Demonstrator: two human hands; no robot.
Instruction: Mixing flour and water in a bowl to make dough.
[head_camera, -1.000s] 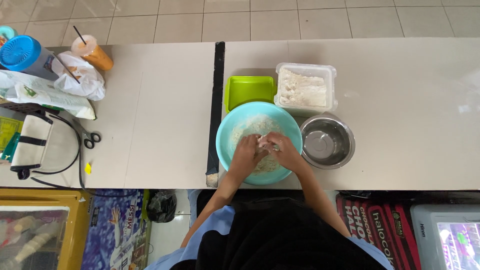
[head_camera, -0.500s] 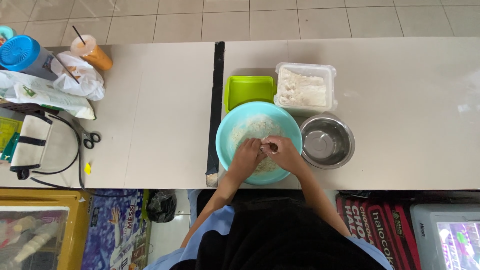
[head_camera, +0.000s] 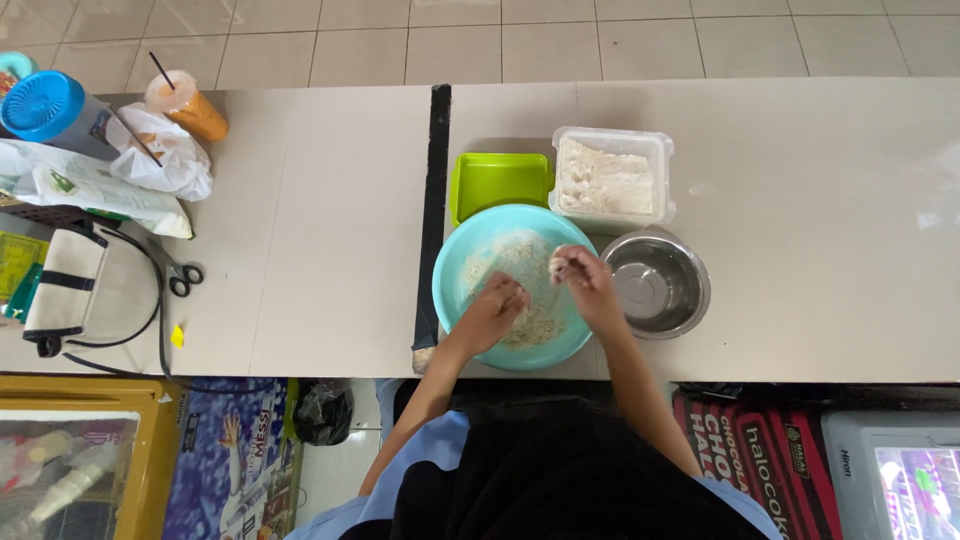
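Separating hands over the crumb bowl

The hands, joined a second ago, have drawn apart. The left hand (head_camera: 492, 310) presses curled fingers into pale crumbs in the turquoise bowl (head_camera: 452, 290) on the counter (head_camera: 820, 200). The right hand (head_camera: 585, 278) lifts a small coated piece (head_camera: 560, 264), fingers pinching it, suggesting coating continues.

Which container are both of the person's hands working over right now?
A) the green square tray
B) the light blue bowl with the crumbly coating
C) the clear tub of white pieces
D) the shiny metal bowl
B: the left hand and right hand are both over the light blue bowl.
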